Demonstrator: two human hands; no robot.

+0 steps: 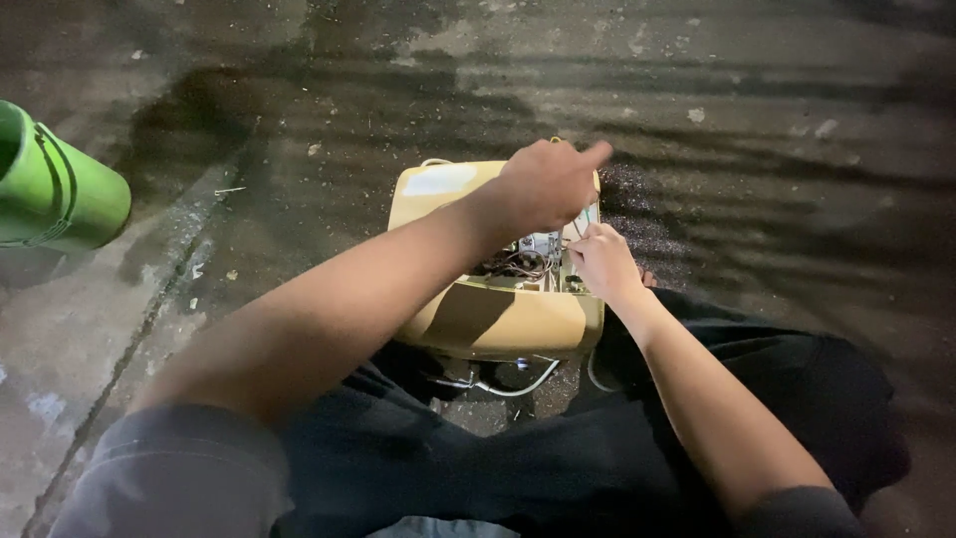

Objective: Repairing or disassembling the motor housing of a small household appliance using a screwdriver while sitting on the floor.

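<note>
We see the tan casing point(498, 319) at frame centre on the floor; left hand point(546, 184) curled loosely over its top; right hand point(600, 261) pinching wires point(513, 265) inside; green bucket point(50, 184) far left.

Open casing point(498, 319) on floor point(777, 149) before the knees; bucket point(55, 189) far left; wires point(513, 264) inside.

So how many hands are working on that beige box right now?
2. The left hand reaches over the far edge of the beige box; the right hand is at the exposed wiring on its right side. No other hands are in view.
</note>
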